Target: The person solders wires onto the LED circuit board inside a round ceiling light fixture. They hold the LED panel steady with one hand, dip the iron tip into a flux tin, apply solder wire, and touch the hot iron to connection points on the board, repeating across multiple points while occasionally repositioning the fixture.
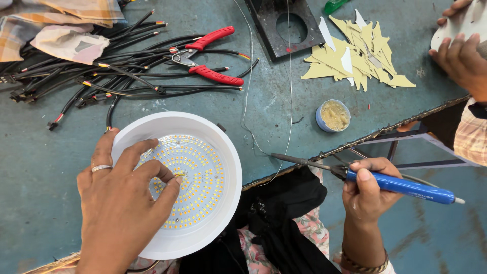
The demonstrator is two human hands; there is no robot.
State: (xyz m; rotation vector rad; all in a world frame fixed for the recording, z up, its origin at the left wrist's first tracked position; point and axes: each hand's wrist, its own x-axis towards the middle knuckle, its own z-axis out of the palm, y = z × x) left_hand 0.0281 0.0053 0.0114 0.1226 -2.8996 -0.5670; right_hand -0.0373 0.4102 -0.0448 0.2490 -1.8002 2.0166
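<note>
Two hands: left hand [119, 203] rests inside the lamp, fingertips pinched on a small yellow wire end; right hand [366, 190] grips a blue soldering iron [385, 183].
Lamp: round white lamp housing [229, 167] with a disc of yellow LED dots, at the near edge of the blue counter [40, 152].
Container: small round tub [333, 115] of yellowish paste, beyond the iron's tip.
Elsewhere: red-handled pliers [209, 57] on black cables [101, 76]; yellow paper offcuts [355, 56].
Cut off: another person's hand [459, 58] at the right edge; what it holds is unclear.

Hands [122, 203] on lamp [223, 167], soldering iron [395, 185]
</note>
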